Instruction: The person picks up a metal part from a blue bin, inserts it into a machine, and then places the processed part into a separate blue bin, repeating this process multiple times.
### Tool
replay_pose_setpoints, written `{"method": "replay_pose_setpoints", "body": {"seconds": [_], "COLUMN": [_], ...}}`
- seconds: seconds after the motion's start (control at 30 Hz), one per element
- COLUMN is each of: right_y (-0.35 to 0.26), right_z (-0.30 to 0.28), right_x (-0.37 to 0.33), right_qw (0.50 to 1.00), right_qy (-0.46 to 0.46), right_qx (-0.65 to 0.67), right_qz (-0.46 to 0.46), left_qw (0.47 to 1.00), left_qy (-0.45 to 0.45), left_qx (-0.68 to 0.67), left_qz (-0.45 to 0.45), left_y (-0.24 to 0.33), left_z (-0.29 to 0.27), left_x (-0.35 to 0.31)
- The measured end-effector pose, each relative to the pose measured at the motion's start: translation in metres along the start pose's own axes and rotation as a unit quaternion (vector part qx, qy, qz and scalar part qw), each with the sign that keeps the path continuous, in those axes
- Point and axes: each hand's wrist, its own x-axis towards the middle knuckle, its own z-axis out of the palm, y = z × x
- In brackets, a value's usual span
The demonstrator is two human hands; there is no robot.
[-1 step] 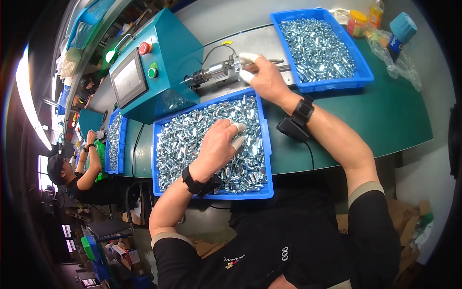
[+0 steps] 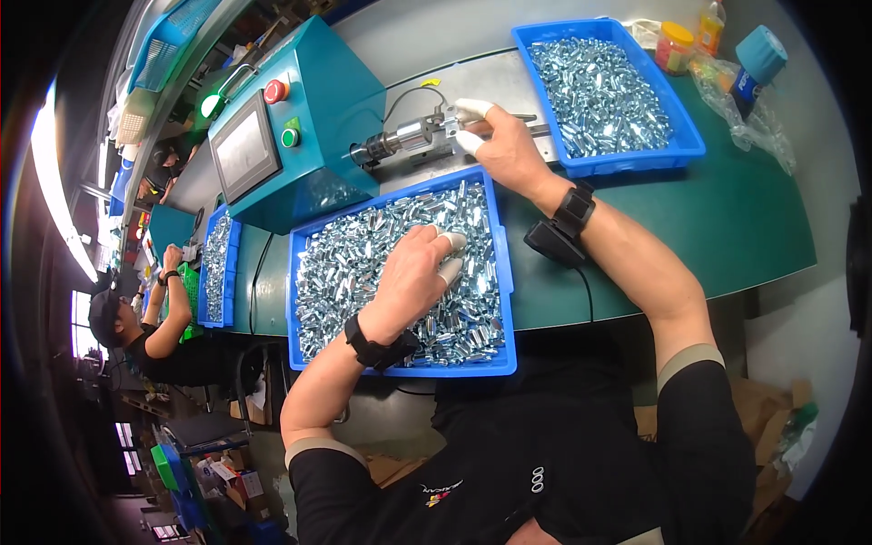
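My left hand point(image 2: 413, 272) rests low over the near blue tray point(image 2: 404, 371), which is heaped with small shiny metal sleeves point(image 2: 354, 245). White finger cots cover its thumb and index finger. Those two tips stand apart among the sleeves; the other fingers curl under, partly hidden. At the bench machine, my right hand point(image 2: 509, 150) has its capped thumb and index finger spread beside a small metal holding block point(image 2: 451, 123). They touch or nearly touch it, and I see no loose piece between them. A round steel chuck point(image 2: 413, 134) points at this block from the machine's teal housing point(image 2: 331, 100).
A second blue tray point(image 2: 627, 165) of metal sleeves stands at the back right. Beyond it are a yellow-lidded jar point(image 2: 674, 47) and a blue cup-topped bottle point(image 2: 758, 59). The housing carries a screen point(image 2: 243, 150) and a red button point(image 2: 276, 91). A co-worker point(image 2: 136, 322) sits at far left.
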Motion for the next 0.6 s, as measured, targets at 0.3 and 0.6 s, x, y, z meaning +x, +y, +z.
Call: {"method": "replay_pose_setpoints", "body": {"seconds": [0.3,0.6], "right_y": [-0.028,-0.037], "right_z": [0.010,0.004], "right_x": [0.037,0.056], "right_qw": [0.965,0.940], "right_qy": [-0.008,-0.022], "right_qx": [-0.263,-0.339], "right_qz": [-0.006,-0.023], "left_qw": [0.999,0.998], "left_qy": [0.007,0.024], "left_qx": [0.033,0.039], "left_qz": [0.019,0.033], "left_y": [0.011,0.002], "left_z": [0.000,0.008], "left_x": [0.006,0.002]}}
